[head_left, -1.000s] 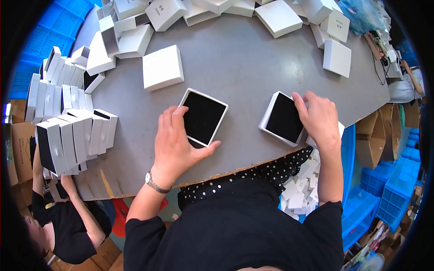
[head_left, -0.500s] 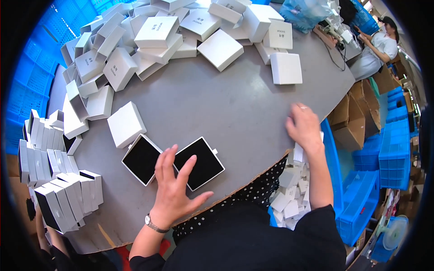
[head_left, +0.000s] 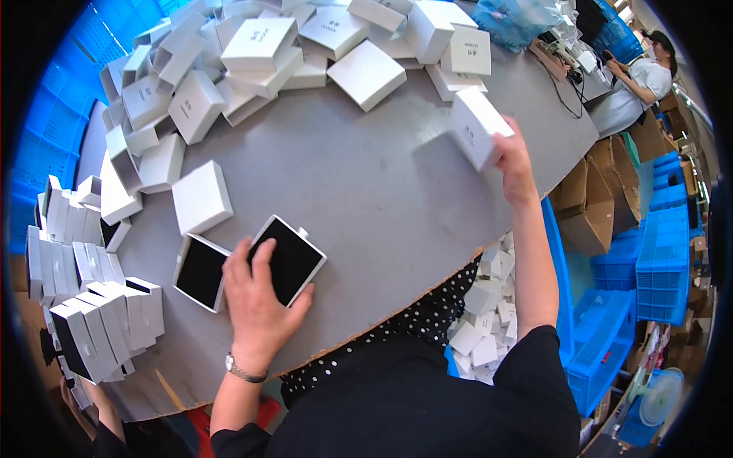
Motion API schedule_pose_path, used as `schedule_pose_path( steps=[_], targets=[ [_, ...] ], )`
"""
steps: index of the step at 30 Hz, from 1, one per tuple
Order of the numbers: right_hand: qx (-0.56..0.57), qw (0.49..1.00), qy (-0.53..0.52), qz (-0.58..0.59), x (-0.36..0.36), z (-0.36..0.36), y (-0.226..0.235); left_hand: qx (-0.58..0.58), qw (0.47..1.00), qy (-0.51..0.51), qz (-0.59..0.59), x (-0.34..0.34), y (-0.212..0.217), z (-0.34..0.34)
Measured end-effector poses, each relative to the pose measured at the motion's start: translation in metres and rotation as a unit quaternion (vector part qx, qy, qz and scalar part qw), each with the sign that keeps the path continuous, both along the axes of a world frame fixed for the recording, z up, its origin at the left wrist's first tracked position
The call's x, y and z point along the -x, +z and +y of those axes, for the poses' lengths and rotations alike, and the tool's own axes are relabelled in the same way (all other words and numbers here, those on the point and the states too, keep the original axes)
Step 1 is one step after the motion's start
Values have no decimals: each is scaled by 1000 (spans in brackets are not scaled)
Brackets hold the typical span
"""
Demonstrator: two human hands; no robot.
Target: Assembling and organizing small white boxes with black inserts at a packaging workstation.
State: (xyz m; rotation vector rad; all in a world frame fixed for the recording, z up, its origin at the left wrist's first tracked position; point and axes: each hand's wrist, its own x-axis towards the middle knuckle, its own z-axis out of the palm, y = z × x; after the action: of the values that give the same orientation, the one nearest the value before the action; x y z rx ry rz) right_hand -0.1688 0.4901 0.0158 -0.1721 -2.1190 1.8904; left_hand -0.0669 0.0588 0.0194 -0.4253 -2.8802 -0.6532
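- Right, closest to me at the bottom of the view is the wearer's black shirt [head_left: 412, 404], with dark, white-dotted fabric [head_left: 443, 313] showing along the table's near edge.
- I see small white boxes [head_left: 485, 328] heaped beneath the table edge, beside a blue rim.
- A metal watch [head_left: 243, 370] circles the left wrist.
- The left hand [head_left: 259, 309] has its fingers spread; they reach over the black inside of the right-hand tray [head_left: 296, 258], a white-walled square with a small tab, and the thumb lies by its near corner. How firmly it presses, I cannot tell.
- The left-hand tray [head_left: 201, 271], also black inside, sits just beside that hand on the grey table [head_left: 366, 198]; the hand hides whether both trays touch.
- Over to my left, white trays on edge [head_left: 107, 328] stand in rows, and another person's forearms [head_left: 103, 408] show below them.
- Past the left-hand tray lies one white box [head_left: 201, 197].
- The right hand [head_left: 515, 160] grips a white carton [head_left: 477, 126] by one end, tilted above the table's right side, slightly blurred.
- Off to the right I get brown cardboard boxes [head_left: 595, 206] and blue crates [head_left: 663, 259].
- Farther out, a pile of white boxes [head_left: 259, 46] lines the far side, near a blue plastic bag [head_left: 519, 19].
- A person in a white top [head_left: 630, 95] is at the upper right.
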Motion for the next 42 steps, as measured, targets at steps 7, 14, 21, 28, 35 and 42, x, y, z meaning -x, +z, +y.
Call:
schedule_pose_path(
  steps=[7,14,21,28,35,42],
  targets=[
    [-400,882,16,-251,-51,-36,18,-14,995,-59,-84,-4,23,0],
    [-585,767,182,192,1,-100,23,14,994,-98,-45,43,12,13],
    [-512,798,310,69,-27,-112,16,-12,997,-63,49,26,-12,12],
    [-447,819,345,106,-34,-124,17,-188,968,-153,-68,37,-22,13],
    [-430,835,328,106,-46,-126,15,-167,974,-136,-69,39,-15,18],
    [-417,848,305,117,-47,-127,7,-198,970,-137,-30,38,-9,31]
  ],
)
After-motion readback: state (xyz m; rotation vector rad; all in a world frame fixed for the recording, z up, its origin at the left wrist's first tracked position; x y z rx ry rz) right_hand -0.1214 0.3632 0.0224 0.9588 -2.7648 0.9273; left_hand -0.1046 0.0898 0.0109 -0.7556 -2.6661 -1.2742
